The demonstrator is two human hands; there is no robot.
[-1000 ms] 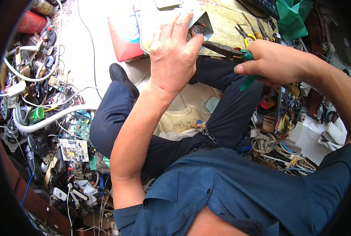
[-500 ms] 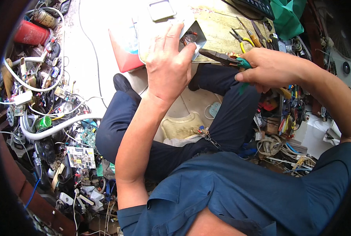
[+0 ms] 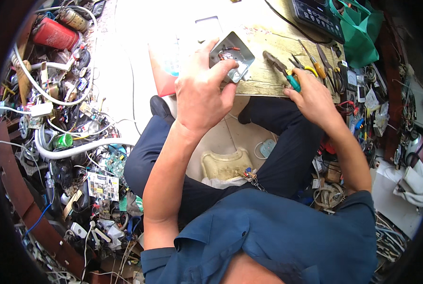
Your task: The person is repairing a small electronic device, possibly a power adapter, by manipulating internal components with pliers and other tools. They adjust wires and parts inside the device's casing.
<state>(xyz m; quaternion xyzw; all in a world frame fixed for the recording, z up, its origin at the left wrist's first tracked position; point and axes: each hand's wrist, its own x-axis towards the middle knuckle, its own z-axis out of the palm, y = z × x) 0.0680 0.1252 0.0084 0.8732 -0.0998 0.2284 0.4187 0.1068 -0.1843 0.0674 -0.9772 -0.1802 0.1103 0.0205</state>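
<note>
My left hand (image 3: 197, 94) grips a small open grey metal box (image 3: 247, 51) by its near wall, with the thumb reaching into its mouth. Inside the box sit several small parts with red-brown ends (image 3: 229, 48), partly covered by the thumb. At the tabletop's right side, my right hand (image 3: 311, 97) pinches the green handle of dark-jawed pliers (image 3: 274, 60) between thumb and fingers. Their jaws point away to the upper left, low over the wood or touching it; I cannot tell which. Yellow-handled pliers (image 3: 309, 69) lie just beyond that hand.
Screwdrivers (image 3: 318, 67) and other hand tools lie along the wooden tabletop's (image 3: 263, 87) right edge. A black panel with buttons (image 3: 318, 19) and a green bag (image 3: 360, 35) stand at the far right. A red-and-white package (image 3: 160, 71) is left of the box. Electronic scrap (image 3: 102, 187) heaps up at left.
The box has tilted so its inside shows more, and my left thumb has shifted in it. My right hand has brought the pliers down to the tabletop beside the other tools.
</note>
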